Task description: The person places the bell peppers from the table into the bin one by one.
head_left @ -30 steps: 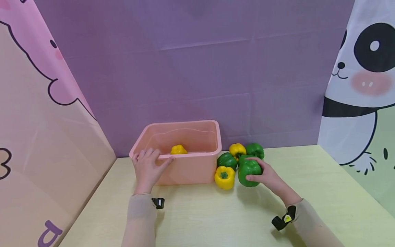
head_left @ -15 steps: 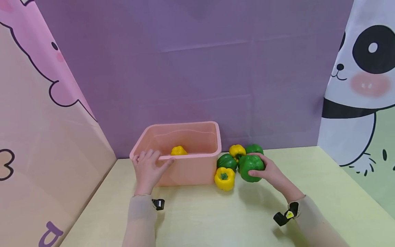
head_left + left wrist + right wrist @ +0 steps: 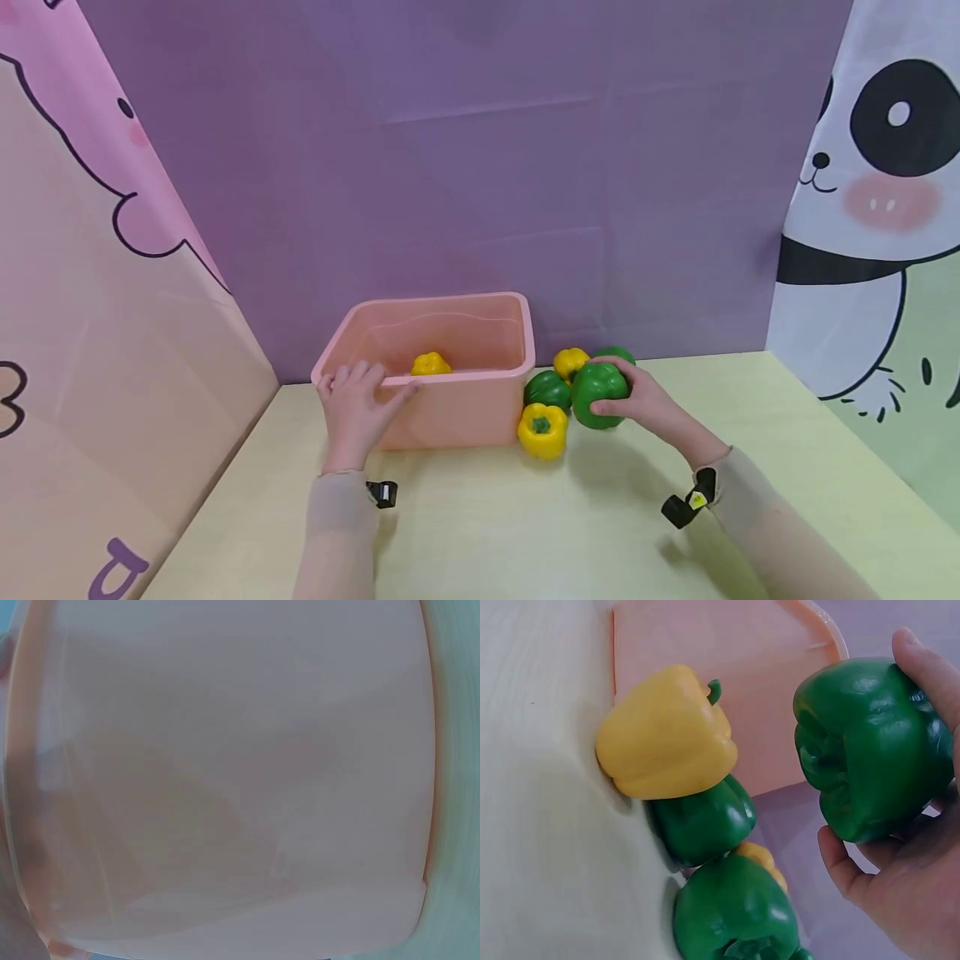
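In the head view my left hand (image 3: 354, 417) grips the front rim of a pink plastic bin (image 3: 457, 412), fingers over the edge and thumb along the outer face. A yellow bell pepper (image 3: 431, 364) lies inside the bin. My right hand (image 3: 651, 408) holds a green bell pepper (image 3: 596, 393) between thumb and fingers. The right wrist view has this green pepper (image 3: 877, 746) raised off the table, beside the bin's wall. Below it stand a yellow pepper (image 3: 667, 735) and green peppers (image 3: 735, 911). The left wrist view is filled mostly by the bin's side (image 3: 247, 772).
Against the bin's right side cluster a front yellow pepper (image 3: 542, 433), a dark green pepper (image 3: 547, 390), a back yellow pepper (image 3: 570, 362) and a back green pepper (image 3: 617, 353). A purple cloth (image 3: 480, 167) hangs behind the pale table (image 3: 480, 525). Printed panels flank both sides.
My right hand has lifted the green pepper up and slightly away from the front of the table, over the cluster. The left hand stays on the bin's rim.
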The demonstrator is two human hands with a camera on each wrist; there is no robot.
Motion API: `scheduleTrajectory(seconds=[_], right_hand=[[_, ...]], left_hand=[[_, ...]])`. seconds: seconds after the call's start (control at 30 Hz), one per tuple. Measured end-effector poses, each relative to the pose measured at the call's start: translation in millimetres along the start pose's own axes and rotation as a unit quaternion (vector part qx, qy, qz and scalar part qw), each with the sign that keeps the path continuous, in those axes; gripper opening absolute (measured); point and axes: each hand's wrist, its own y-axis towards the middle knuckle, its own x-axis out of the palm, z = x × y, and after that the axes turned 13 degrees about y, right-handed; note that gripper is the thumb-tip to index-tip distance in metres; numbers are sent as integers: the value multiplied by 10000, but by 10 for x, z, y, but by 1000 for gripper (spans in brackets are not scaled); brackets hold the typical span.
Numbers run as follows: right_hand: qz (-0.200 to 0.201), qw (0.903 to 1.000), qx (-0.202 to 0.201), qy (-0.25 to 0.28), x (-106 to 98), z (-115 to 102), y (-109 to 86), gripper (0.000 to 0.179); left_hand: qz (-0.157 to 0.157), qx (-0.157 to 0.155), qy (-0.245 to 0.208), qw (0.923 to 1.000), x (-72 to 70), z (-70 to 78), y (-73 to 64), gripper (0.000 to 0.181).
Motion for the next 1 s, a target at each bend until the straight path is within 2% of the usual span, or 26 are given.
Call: scheduleTrajectory(seconds=[0.47, 1.0], right_hand=[[-137, 9998, -116, -58, -6, -204, 120, 70], [-26, 9997, -181, -174, 9, -360, 347, 68]], left_hand=[[27, 6, -6, 10000, 26, 3, 0, 48], [2, -43, -5, 10000, 26, 1, 2, 49]])
